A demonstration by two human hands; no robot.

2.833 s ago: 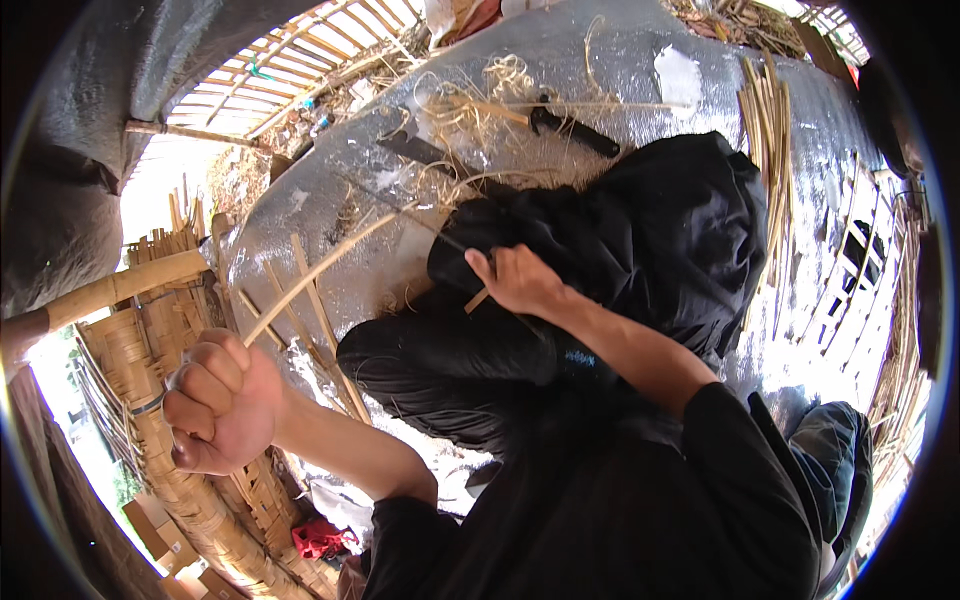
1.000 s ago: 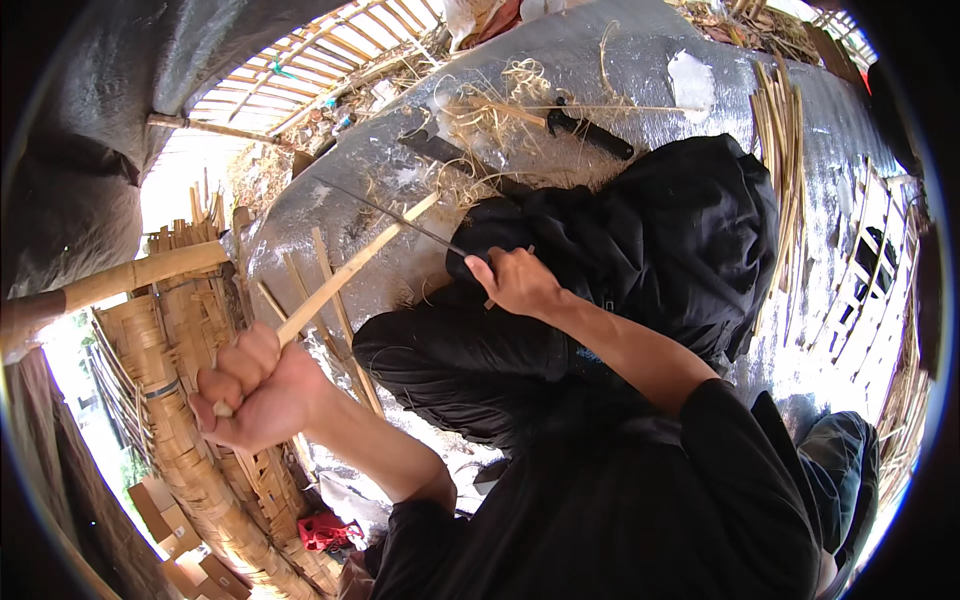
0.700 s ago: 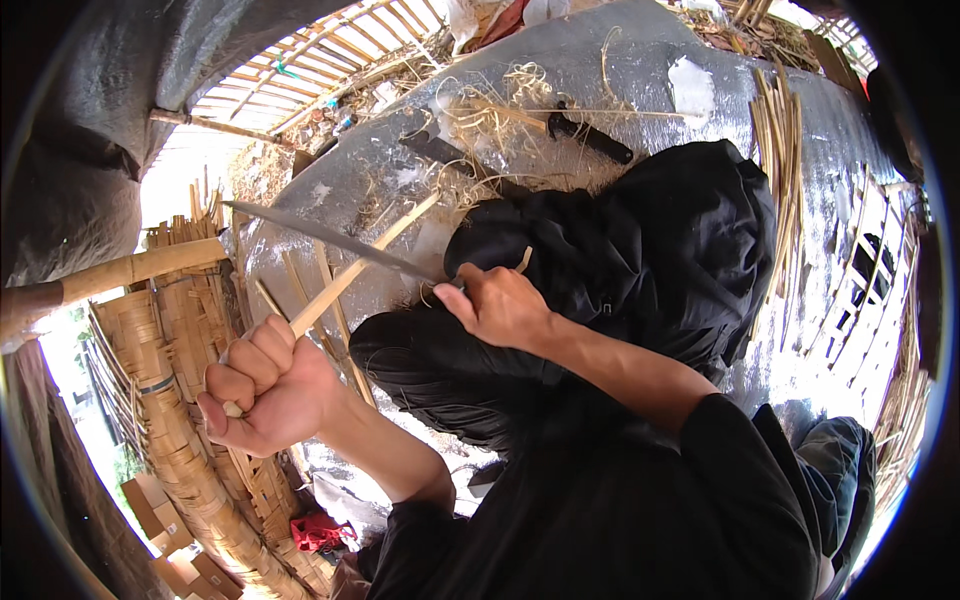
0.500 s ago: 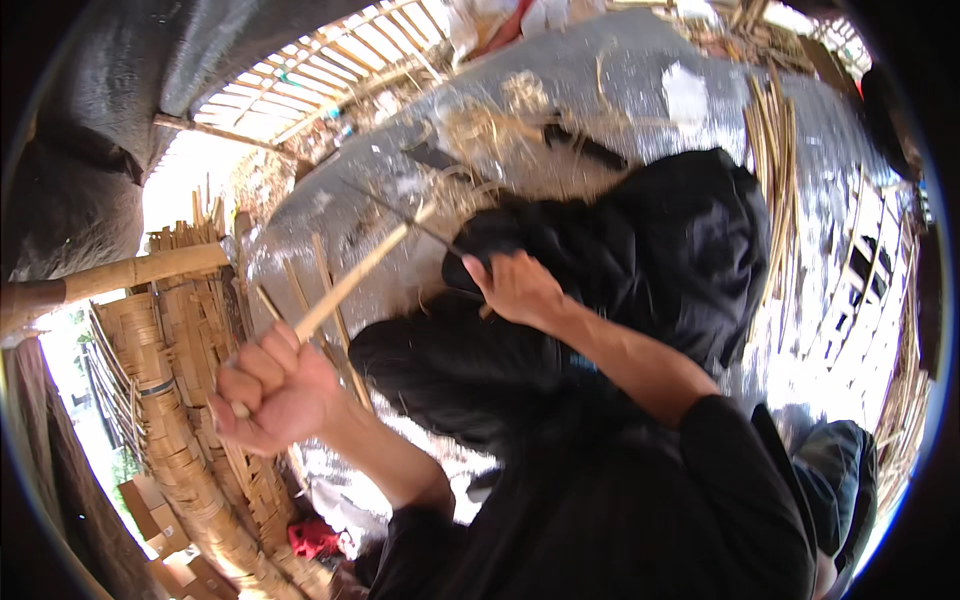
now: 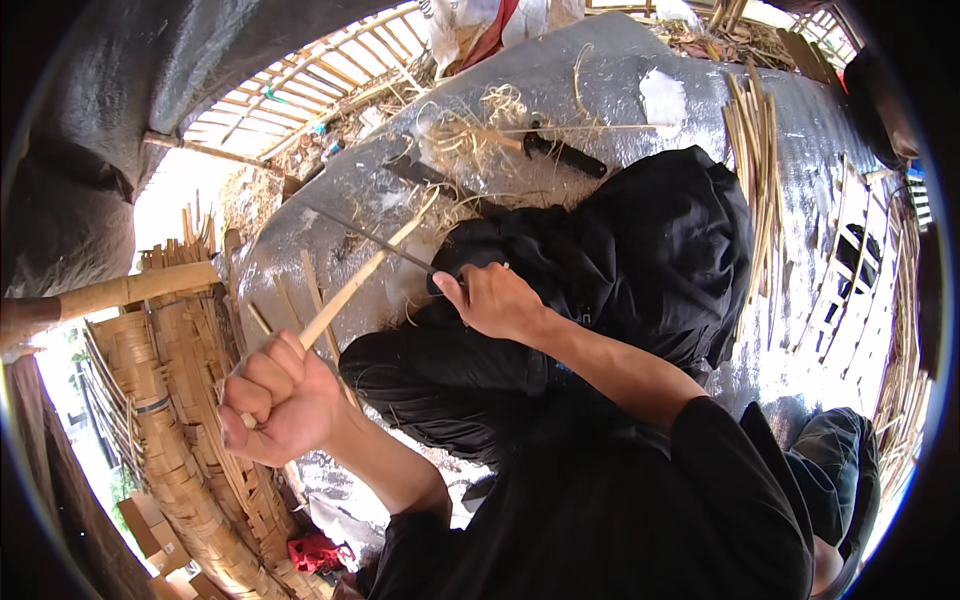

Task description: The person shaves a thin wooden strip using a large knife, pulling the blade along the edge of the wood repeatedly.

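My left hand (image 5: 278,402) is closed in a fist around the lower end of a pale bamboo strip (image 5: 345,292), which slants up and away to the right. In my right hand (image 5: 497,302) is a knife (image 5: 345,226), its handle mostly hidden by the fingers. The thin dark blade points to the far left and crosses the strip a little below its far tip, appearing to touch it. My right hand is just above my black-clad legs (image 5: 640,250). Curly pale shavings (image 5: 470,140) lie beyond the blade on a silvery mat (image 5: 290,240).
A black-handled tool (image 5: 570,155) lies beyond my knees. Long bamboo strips (image 5: 755,170) are bundled at the right, near an open lattice of strips (image 5: 845,265). Woven bamboo (image 5: 165,420) stands at the left. Another person's leg (image 5: 830,465) is close at the lower right.
Along the strip, the blade's crossing point has shifted from near the far tip toward my left hand. Both hands keep their grips, and the view has shifted slightly.
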